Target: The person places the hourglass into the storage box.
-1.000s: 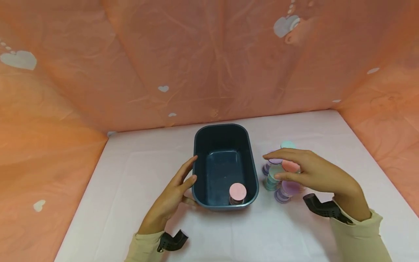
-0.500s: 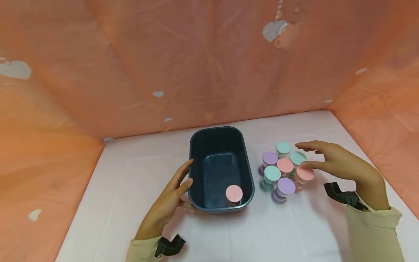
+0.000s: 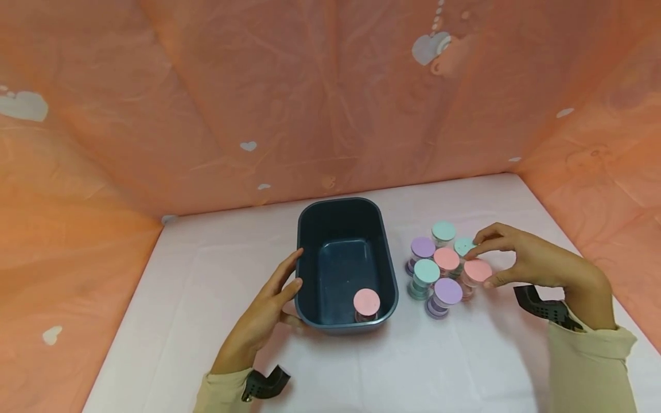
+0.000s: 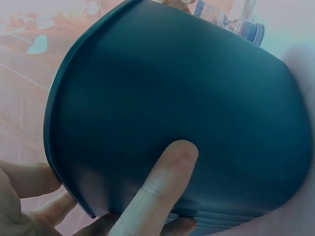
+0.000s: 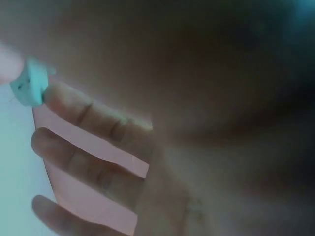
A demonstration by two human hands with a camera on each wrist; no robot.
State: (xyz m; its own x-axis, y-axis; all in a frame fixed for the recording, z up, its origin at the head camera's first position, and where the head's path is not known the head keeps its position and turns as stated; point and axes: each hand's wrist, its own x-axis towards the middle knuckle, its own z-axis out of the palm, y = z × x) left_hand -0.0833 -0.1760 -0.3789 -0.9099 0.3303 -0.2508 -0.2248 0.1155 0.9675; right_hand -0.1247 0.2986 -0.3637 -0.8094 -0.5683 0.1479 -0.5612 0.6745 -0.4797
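A dark blue rectangular tub (image 3: 347,330) stands on the table, with a pink-capped sand timer (image 3: 366,302) upright in its near right corner. My left hand (image 3: 263,315) rests against the tub's left side, fingers fairly straight; in the left wrist view the thumb (image 4: 165,179) lies on the outer wall. Right of the tub stand several sand timers. My right hand (image 3: 527,258) is over their right edge, thumb beside a pink-capped timer (image 3: 477,271) and fingertips at a teal-capped timer (image 3: 463,246). The right wrist view shows a fingertip touching the teal cap (image 5: 30,84).
Close together stand two purple-capped timers, the front one (image 3: 447,292) and the left one (image 3: 422,248), two more teal-capped timers, one near (image 3: 426,272) and one far (image 3: 443,231), and a pink-capped timer (image 3: 446,259). Orange cloth (image 3: 289,103) walls the white table (image 3: 227,269).
My right hand has moved right from over the timers to their right edge, its fingers and thumb lowering beside the pink and teal caps. The left hand stays at the tub.
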